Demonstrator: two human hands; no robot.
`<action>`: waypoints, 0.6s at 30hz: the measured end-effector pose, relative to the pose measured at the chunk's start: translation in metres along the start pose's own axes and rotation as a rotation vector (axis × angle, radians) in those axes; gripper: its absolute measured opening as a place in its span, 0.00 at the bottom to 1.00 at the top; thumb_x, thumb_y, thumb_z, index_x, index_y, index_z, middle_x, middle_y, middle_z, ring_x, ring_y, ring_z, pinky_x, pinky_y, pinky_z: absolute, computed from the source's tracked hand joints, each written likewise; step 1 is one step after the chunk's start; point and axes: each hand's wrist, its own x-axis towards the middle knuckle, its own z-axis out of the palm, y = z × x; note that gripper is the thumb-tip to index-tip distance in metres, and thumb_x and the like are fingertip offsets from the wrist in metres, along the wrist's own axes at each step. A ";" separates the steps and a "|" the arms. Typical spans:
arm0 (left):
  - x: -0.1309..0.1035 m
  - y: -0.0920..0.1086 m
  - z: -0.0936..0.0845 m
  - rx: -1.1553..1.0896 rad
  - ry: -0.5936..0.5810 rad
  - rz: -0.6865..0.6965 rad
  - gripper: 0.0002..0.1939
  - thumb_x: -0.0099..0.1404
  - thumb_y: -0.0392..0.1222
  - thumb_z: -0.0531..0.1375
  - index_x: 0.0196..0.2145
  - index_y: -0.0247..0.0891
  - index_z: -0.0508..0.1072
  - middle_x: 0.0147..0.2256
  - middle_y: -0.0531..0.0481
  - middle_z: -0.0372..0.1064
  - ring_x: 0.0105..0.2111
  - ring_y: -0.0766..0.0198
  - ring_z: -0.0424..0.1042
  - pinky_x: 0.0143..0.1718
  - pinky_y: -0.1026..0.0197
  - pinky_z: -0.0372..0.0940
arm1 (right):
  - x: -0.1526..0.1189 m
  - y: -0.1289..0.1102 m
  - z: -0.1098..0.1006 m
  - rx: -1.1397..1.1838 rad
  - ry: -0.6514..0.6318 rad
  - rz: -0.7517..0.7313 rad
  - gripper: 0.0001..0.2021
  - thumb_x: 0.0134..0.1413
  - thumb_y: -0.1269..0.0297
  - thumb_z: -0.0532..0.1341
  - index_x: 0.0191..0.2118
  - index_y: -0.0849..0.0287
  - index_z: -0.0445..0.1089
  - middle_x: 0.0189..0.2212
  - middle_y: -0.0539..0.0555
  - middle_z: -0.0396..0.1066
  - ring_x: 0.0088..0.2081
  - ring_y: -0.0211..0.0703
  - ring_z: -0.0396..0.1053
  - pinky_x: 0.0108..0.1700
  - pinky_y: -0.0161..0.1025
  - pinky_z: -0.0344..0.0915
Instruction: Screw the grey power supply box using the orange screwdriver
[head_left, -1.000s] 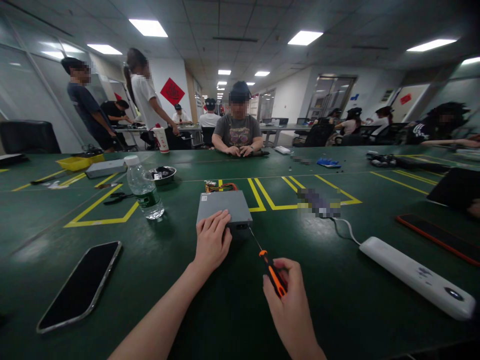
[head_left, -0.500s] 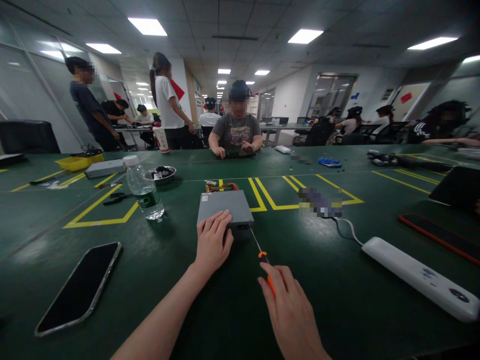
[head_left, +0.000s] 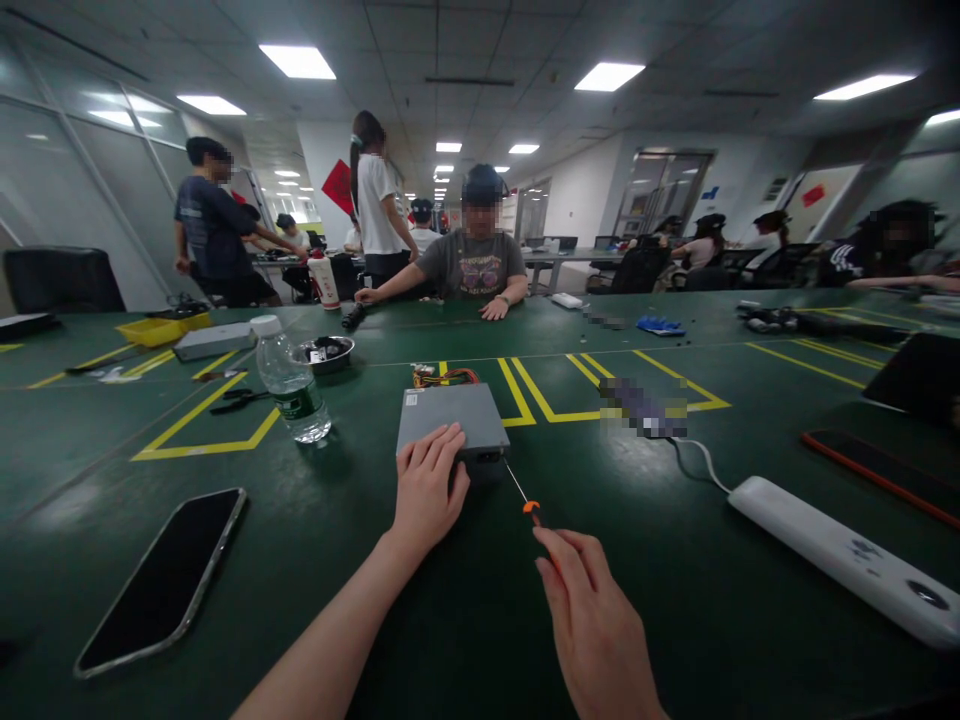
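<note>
A grey metal computer power supply (head_left: pixel 469 408) lies flat on the green table, with a bundle of coloured cables (head_left: pixel 457 376) behind it. My left hand (head_left: pixel 429 490) holds it at its front left, fingers over the top and thumb down by the near side. In my right hand (head_left: pixel 600 615) is a screwdriver (head_left: pixel 532 509) with an orange and black handle, its fingers closed round the grip. The thin shaft slants up to the front right corner of the power supply, beside the socket; whether the tip sits in a screw I cannot make out.
A phone (head_left: pixel 161 580) lies at the left, a water bottle (head_left: pixel 292 385) and a metal bowl (head_left: pixel 330 354) beyond it. A white power strip (head_left: pixel 832 555) is at the right. Across the table a person (head_left: pixel 480 255) sits holding a dark object (head_left: pixel 354 316).
My right hand and the screwdriver have shifted slightly right and down. The person opposite has moved a dark object to the left. Two standing people behind have moved right.
</note>
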 end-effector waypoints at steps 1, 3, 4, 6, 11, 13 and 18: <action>0.000 0.000 0.000 -0.002 0.004 0.000 0.17 0.62 0.37 0.51 0.49 0.42 0.64 0.52 0.49 0.64 0.53 0.57 0.61 0.51 0.50 0.52 | 0.000 -0.002 0.000 -0.012 0.000 -0.012 0.15 0.62 0.61 0.44 0.46 0.61 0.63 0.39 0.61 0.65 0.29 0.40 0.71 0.27 0.34 0.70; 0.000 0.000 0.000 -0.009 0.007 0.000 0.17 0.62 0.37 0.51 0.49 0.42 0.64 0.52 0.48 0.64 0.53 0.57 0.61 0.51 0.50 0.52 | -0.001 -0.007 0.001 -0.046 0.010 -0.053 0.17 0.63 0.61 0.42 0.46 0.63 0.63 0.43 0.65 0.64 0.32 0.43 0.72 0.29 0.37 0.71; 0.000 0.000 0.000 -0.011 0.006 -0.001 0.17 0.62 0.37 0.51 0.49 0.42 0.64 0.52 0.48 0.64 0.53 0.57 0.60 0.51 0.50 0.52 | -0.003 -0.008 0.003 -0.065 0.015 -0.082 0.18 0.63 0.62 0.41 0.47 0.63 0.63 0.45 0.66 0.63 0.35 0.45 0.72 0.31 0.39 0.71; 0.000 0.000 0.000 -0.010 0.005 0.001 0.17 0.62 0.37 0.51 0.50 0.42 0.64 0.52 0.48 0.64 0.53 0.57 0.61 0.51 0.50 0.52 | -0.005 -0.009 0.005 -0.093 0.002 -0.139 0.18 0.63 0.65 0.40 0.47 0.60 0.64 0.47 0.65 0.63 0.38 0.47 0.71 0.32 0.40 0.72; -0.001 0.000 0.000 -0.003 0.005 0.014 0.18 0.62 0.37 0.51 0.50 0.42 0.63 0.53 0.48 0.63 0.53 0.57 0.60 0.51 0.50 0.52 | 0.001 -0.002 0.000 -0.042 0.050 -0.053 0.14 0.63 0.65 0.44 0.47 0.60 0.63 0.38 0.60 0.70 0.31 0.41 0.72 0.28 0.34 0.69; -0.001 -0.001 0.000 -0.005 0.004 0.013 0.18 0.62 0.37 0.51 0.50 0.42 0.63 0.53 0.48 0.63 0.54 0.57 0.60 0.52 0.50 0.51 | 0.004 0.000 -0.004 -0.024 0.035 -0.032 0.15 0.63 0.62 0.44 0.46 0.60 0.63 0.34 0.57 0.71 0.27 0.39 0.71 0.26 0.34 0.68; -0.002 -0.002 0.001 -0.009 0.001 0.019 0.18 0.62 0.37 0.51 0.50 0.41 0.63 0.53 0.47 0.62 0.54 0.58 0.59 0.52 0.51 0.51 | -0.001 -0.007 0.001 -0.068 -0.001 -0.131 0.15 0.61 0.66 0.45 0.49 0.63 0.62 0.49 0.66 0.63 0.45 0.49 0.68 0.39 0.43 0.70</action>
